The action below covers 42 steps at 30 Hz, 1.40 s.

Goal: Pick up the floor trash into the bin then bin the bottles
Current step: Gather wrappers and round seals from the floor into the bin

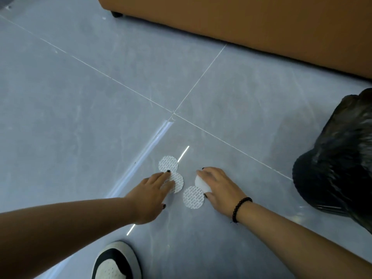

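Several round white printed paper discs lie on the grey tiled floor. One disc [168, 163] is farthest from me, a second disc [178, 183] sits just below it, and a third disc [193, 197] lies nearer. My left hand [150, 195] lies flat with its fingers on the second disc, fingertips touching the first. My right hand [218, 188] curls over a fourth white disc [201, 183], lifting its edge off the floor. The bin with its black bag [338, 166] stands at the right. No bottles are in view.
A brown sofa base [241, 23] with a dark foot [117, 14] runs across the top. My black and white shoe [115, 262] is at the bottom. Bright light streaks cross the shiny tiles to the left of the discs.
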{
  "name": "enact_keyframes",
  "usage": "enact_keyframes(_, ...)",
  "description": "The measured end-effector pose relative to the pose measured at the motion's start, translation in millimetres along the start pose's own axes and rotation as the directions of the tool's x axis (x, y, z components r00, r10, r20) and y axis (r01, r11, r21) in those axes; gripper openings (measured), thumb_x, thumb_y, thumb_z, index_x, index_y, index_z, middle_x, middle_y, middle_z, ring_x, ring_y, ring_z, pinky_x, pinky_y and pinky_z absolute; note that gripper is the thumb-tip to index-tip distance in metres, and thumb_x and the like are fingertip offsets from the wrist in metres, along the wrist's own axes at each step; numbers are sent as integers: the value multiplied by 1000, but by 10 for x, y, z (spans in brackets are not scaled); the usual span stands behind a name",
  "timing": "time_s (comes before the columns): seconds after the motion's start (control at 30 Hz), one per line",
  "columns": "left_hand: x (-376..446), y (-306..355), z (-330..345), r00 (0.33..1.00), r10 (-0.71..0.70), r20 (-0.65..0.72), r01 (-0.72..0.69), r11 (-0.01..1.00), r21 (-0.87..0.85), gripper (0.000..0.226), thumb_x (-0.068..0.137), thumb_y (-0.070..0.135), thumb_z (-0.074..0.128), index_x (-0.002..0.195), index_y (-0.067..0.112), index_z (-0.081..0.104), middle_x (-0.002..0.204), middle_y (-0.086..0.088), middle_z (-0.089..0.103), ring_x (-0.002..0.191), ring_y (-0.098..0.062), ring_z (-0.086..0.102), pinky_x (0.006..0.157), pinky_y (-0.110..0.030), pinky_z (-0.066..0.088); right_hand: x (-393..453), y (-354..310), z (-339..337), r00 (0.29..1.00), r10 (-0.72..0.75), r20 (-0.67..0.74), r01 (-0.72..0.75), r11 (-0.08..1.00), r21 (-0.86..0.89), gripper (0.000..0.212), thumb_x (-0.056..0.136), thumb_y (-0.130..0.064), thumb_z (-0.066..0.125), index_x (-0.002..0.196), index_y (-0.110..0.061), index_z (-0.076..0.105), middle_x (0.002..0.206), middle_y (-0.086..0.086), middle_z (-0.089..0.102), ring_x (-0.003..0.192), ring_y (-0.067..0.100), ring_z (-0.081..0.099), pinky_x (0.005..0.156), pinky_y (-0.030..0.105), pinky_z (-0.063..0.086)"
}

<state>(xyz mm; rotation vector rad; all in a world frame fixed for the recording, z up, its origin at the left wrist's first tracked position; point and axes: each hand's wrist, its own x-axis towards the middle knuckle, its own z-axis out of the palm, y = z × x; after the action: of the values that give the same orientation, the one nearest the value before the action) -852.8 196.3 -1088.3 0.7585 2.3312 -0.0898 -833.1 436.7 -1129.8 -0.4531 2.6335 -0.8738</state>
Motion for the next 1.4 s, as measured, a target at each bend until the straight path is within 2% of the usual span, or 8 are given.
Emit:
enact_keyframes(0.13,20,4,21,994,-9,-111,7,1000,-21,76,93,36,55,152,12,14,156,-9,19,143,-28,21,115,-37,25,94,66,-152,984,171,-45,-172,985,-15,75,81,-22,70,145,-18,31,142,1,32,131,18,25,112,27,27)
enact_keyframes(0.23,164,3,-16,987,105,-123,-92,990,104,73,82,31,70,142,10,35,137,-13,46,116,-32,52,89,-40,50,226,84,-242,937,339,-83,-343,938,-48,76,73,-32,78,137,-18,39,131,3,34,123,23,28,104,27,33)
enact_keyframes(0.47,412,88,-207,993,64,-99,-37,966,257,54,90,27,61,135,11,36,131,-9,38,117,-28,42,88,-35,37,313,82,-301,909,415,-22,-411,905,108,68,66,-23,84,124,-17,51,120,3,38,120,20,35,96,20,32)
enact_keyframes(0.6,325,3,-174,997,-36,-70,18,971,-237,19,86,32,67,98,19,60,101,2,55,95,-18,55,76,-24,40,291,131,-553,905,421,-59,-403,894,196,59,62,-22,86,114,-19,59,108,0,48,91,12,50,89,20,40)
enact_keyframes(0.7,314,14,-244,979,-206,1,150,713,-685,23,75,31,80,69,25,58,73,10,57,71,-7,53,60,-13,39,353,158,-701,911,406,68,-410,910,58,58,63,-25,86,113,-22,58,104,-3,50,87,12,50,81,23,43)
enact_keyframes(0.93,553,-156,-372,946,-267,-184,192,918,-347,25,77,33,76,99,24,66,130,1,43,123,-25,36,97,-34,36,247,128,-578,866,479,145,-445,870,-214,48,67,-25,81,105,-14,54,115,6,47,107,24,49,86,38,50)
enact_keyframes(1.2,503,-105,-228,928,-337,-160,276,909,-312,34,80,27,73,109,19,58,116,-4,42,113,-25,38,87,-31,38,237,126,-611,852,478,212,-485,874,-24,38,67,-17,81,86,-18,48,95,0,56,85,17,54,63,22,44)
enact_keyframes(1.4,405,-5,-286,904,-409,-122,264,760,-594,48,71,20,82,99,20,43,98,0,48,80,-16,48,64,-23,36,228,117,-548,856,454,247,-489,866,105,58,69,-14,80,117,-23,50,91,-2,51,85,16,52,67,19,41)
